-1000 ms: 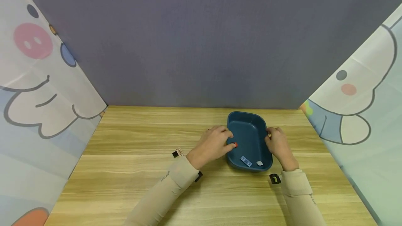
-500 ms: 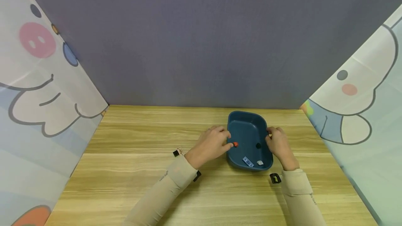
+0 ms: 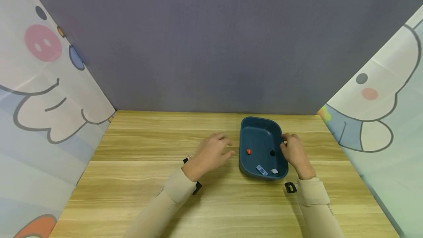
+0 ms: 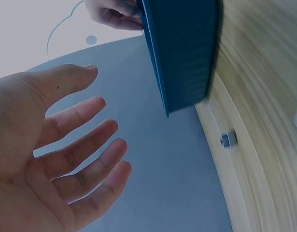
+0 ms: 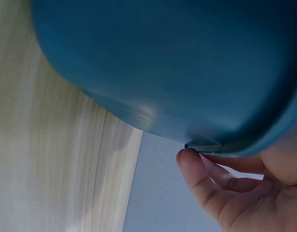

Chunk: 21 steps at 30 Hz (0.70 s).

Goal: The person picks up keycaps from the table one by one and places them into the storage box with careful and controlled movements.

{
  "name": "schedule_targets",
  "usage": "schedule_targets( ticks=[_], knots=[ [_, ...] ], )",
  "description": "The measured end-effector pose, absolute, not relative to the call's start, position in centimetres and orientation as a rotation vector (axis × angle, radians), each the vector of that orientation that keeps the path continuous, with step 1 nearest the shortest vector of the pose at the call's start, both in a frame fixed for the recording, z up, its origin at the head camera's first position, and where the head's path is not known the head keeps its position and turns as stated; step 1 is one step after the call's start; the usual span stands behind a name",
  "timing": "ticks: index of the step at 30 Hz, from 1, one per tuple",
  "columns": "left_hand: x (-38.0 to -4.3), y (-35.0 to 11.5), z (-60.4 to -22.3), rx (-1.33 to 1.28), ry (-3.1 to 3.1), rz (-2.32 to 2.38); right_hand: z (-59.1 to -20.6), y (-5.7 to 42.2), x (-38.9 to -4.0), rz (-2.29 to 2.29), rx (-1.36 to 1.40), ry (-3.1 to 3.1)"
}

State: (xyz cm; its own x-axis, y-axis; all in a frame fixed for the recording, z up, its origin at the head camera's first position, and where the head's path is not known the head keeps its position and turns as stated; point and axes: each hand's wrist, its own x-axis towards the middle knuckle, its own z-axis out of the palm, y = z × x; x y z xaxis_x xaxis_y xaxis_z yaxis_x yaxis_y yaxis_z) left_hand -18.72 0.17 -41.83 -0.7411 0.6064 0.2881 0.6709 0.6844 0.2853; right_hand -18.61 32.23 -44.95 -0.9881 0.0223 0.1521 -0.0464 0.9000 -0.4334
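A dark blue plastic tub (image 3: 261, 131) with rounded corners stands on the wooden table. Inside lie a small red piece (image 3: 249, 151), a small black piece (image 3: 272, 153), a small white piece (image 3: 274, 171) and a flat light-blue strip (image 3: 262, 170) with dark marks. My right hand (image 3: 295, 153) pinches the tub's right rim; the right wrist view shows thumb and fingers at the edge. My left hand (image 3: 209, 155) hovers left of the tub, apart from it. Its fingers are spread and hold nothing in the left wrist view.
A small grey block (image 4: 229, 139) lies on the table in the left wrist view. The wooden table (image 3: 158, 131) ends at a grey back panel (image 3: 211, 47). Cartoon-printed side panels (image 3: 373, 135) stand left and right.
My left hand has drawn back leftward from over the tub's left rim. The black piece has come into view on the tub floor. The right hand stays at the rim.
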Motion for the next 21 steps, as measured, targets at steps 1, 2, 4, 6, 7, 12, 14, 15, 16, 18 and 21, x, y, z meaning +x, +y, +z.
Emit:
schedule_targets(
  ticks=[1, 2, 4, 6, 7, 12, 14, 15, 16, 18, 21],
  knots=[
    [-18.6, -0.3, -41.9, -1.034, -2.725, -0.573, -45.0, 32.2, -18.6, 0.672, 0.018, -2.913],
    [-18.5, -0.8, -42.0, -1.02, -2.729, -0.584, -45.0, 32.2, -18.6, 0.673, 0.016, -2.914],
    [-18.4, -1.7, -42.1, -0.991, -2.734, -0.613, -44.9, 32.2, -18.6, 0.674, 0.017, -2.911],
    [-18.2, -2.7, -42.3, -0.953, -2.746, -0.649, -45.0, 32.2, -18.6, 0.675, 0.017, -2.909],
    [-18.2, -3.2, -42.3, -0.932, -2.75, -0.664, -45.0, 32.2, -18.6, 0.675, 0.016, -2.911],
    [-17.8, -5.4, -42.5, -0.836, -2.764, -0.72, -45.1, 32.3, -18.7, 0.671, 0.019, -2.912],
    [-17.6, -6.3, -42.5, -0.809, -2.76, -0.731, -45.2, 32.3, -18.7, 0.669, 0.022, -2.909],
    [-17.6, -6.8, -42.6, -0.798, -2.752, -0.729, -45.2, 32.3, -18.7, 0.669, 0.023, -2.907],
    [-17.5, -7.3, -42.7, -0.791, -2.741, -0.73, -45.2, 32.3, -18.7, 0.667, 0.023, -2.906],
    [-17.5, -8.1, -42.9, -0.768, -2.728, -0.723, -45.2, 32.3, -18.7, 0.67, 0.023, -2.905],
    [-17.5, -9.3, -43.5, -0.732, -2.711, -0.693, -45.2, 32.3, -18.7, 0.665, 0.021, -2.907]
  ],
)
